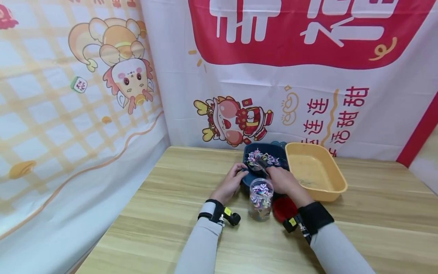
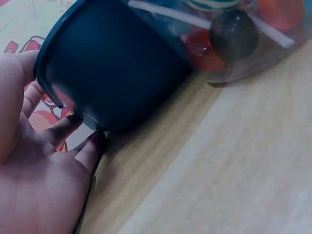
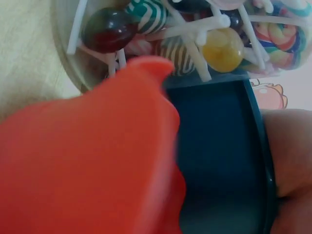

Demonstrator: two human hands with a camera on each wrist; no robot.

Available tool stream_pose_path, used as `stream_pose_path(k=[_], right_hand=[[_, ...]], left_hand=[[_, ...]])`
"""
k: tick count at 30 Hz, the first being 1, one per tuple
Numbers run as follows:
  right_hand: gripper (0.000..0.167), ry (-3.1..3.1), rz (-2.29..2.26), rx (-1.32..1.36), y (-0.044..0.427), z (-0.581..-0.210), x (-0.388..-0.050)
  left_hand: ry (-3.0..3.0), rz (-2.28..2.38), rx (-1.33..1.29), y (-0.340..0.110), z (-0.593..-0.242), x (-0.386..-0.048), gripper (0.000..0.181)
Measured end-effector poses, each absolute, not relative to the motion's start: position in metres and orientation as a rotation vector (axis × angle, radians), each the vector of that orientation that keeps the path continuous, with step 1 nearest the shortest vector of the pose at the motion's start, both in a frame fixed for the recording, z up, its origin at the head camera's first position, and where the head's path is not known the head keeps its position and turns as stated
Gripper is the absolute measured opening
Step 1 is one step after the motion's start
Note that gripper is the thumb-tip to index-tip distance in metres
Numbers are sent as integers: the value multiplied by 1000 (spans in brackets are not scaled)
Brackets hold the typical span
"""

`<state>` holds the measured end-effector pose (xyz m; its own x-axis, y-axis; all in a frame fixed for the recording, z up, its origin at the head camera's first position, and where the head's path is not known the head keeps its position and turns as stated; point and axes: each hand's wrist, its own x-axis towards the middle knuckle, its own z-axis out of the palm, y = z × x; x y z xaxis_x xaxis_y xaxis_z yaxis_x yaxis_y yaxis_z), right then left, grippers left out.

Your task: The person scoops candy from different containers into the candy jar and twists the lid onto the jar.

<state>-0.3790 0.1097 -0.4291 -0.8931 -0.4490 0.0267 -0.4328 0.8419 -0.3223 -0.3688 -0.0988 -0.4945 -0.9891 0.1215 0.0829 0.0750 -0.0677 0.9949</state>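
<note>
A dark blue bin [image 1: 251, 179] holds small striped twisted candies [image 1: 263, 156]. At its left side my left hand [image 1: 232, 180] grips the wall, the thumb at the rim and the fingertips against the outside in the left wrist view. My right hand [image 1: 282, 180] holds a dark scoop [image 1: 258, 164] by its handle; the bowl is over the candies inside the bin. Its fingers are mostly hidden in the right wrist view. Right in front of the bin stands a clear jar [image 1: 261, 201], uncovered, with lollipops [image 3: 222, 48] in it.
A yellow bin [image 1: 315, 169] stands to the right, touching or close to the blue one. Beside the jar, under my right forearm, lies a red scalloped lid [image 1: 284, 208]. A printed cloth [image 1: 222, 76] hangs behind the wooden table [image 1: 154, 228].
</note>
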Motion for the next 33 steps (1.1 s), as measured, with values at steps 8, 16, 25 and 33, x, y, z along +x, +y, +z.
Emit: stream_pose_path(k=[8,16,25,33], right_hand=[[12,2988,-534,-570,104,-425,-379],[10,2985,-580,-628,105,-423,-384],[25,2988,-654,-624,107,-422,-381],[31,2943,-693,-810,130,-376,-359]], left_hand=[[2115,2250,184,-103,-495,-371,30],[2118,2260,200,-103,-491,-371,26],[2130,2238,216,-104,-492,-369,27],[2124,2234,216,-102,-491,-366,32]])
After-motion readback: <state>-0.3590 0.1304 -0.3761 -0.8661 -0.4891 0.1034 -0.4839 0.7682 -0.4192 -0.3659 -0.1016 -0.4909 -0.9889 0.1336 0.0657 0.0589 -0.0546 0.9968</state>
